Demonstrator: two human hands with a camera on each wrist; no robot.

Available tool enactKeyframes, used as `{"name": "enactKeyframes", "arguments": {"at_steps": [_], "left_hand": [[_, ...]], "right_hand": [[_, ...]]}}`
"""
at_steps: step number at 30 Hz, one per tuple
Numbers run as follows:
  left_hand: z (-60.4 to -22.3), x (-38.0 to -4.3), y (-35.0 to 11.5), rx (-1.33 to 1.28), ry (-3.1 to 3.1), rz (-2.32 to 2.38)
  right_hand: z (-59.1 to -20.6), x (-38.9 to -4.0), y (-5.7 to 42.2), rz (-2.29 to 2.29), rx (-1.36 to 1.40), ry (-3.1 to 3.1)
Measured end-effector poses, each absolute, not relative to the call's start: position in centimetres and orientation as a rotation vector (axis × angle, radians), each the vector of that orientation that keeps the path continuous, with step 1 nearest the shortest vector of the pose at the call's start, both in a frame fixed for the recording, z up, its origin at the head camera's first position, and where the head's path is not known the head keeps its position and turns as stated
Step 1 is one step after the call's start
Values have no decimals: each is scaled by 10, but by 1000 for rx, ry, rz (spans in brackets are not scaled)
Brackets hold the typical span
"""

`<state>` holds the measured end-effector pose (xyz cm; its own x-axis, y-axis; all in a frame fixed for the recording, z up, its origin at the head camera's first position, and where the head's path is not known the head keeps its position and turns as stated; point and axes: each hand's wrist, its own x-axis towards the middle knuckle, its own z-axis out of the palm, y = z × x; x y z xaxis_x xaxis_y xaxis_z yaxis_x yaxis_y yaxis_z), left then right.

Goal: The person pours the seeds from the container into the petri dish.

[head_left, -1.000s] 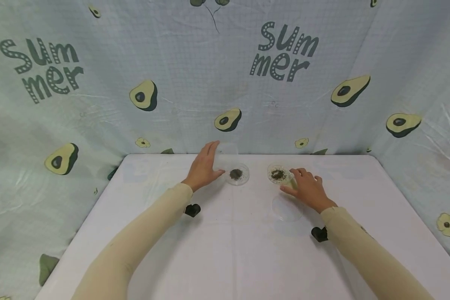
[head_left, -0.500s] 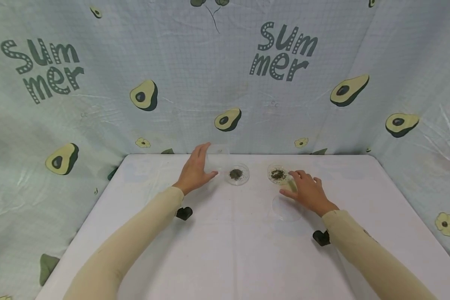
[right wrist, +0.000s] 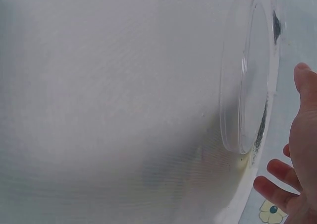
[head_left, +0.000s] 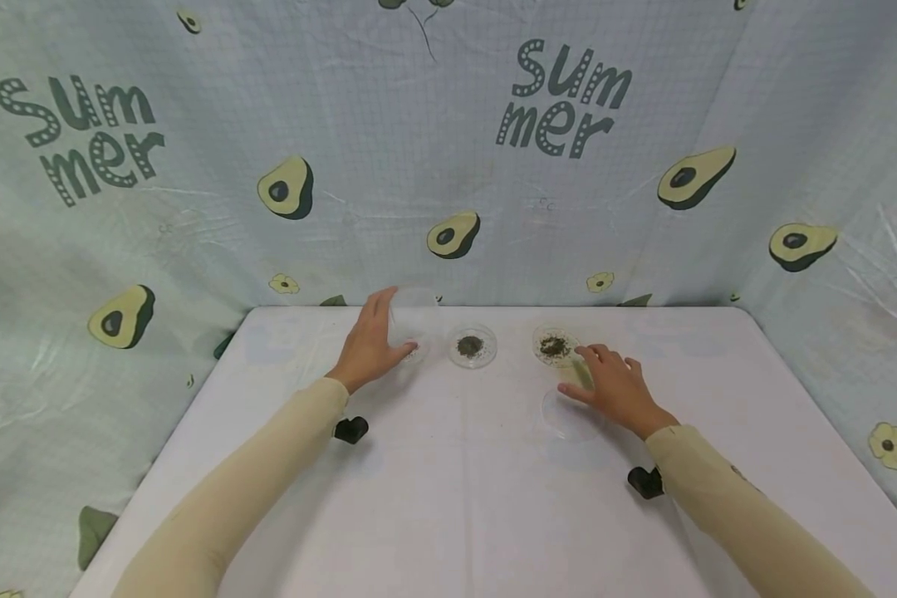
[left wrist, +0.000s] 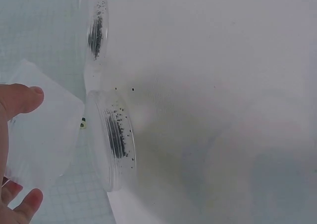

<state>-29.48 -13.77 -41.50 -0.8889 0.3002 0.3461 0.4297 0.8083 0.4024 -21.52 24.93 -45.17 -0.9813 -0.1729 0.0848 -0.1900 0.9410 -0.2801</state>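
Observation:
My left hand pinches a translucent, squarish sheet or bag between thumb and fingers, holding it above the table's back edge. To its right stands a clear petri dish with a small heap of dark crumbs. Another petri dish, with dark greenish-brown crumbs, sits farther right. My right hand hovers at this dish's right side, thumb and fingers apart, with nothing seen between them. A clear, shallow round lid or dish lies in front of it on the table, below the thumb in the head view.
The white table reaches back to a hanging cloth printed with avocados and lettering. A few dark specks lie beside the near dish in the left wrist view. Black wrist devices hang under both sleeves.
My left hand has moved left with the translucent sheet or bag, away from the left petri dish. My right hand has shifted only slightly. The dishes have stayed in place.

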Motion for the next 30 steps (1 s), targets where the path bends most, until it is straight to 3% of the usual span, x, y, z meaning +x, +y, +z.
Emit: {"name": "enactKeyframes", "arguments": {"at_steps": [30], "left_hand": [[-423, -292, -188, -326, -2727, -861]], "right_hand": [[-461, -197, 263, 418, 514, -3062]]}}
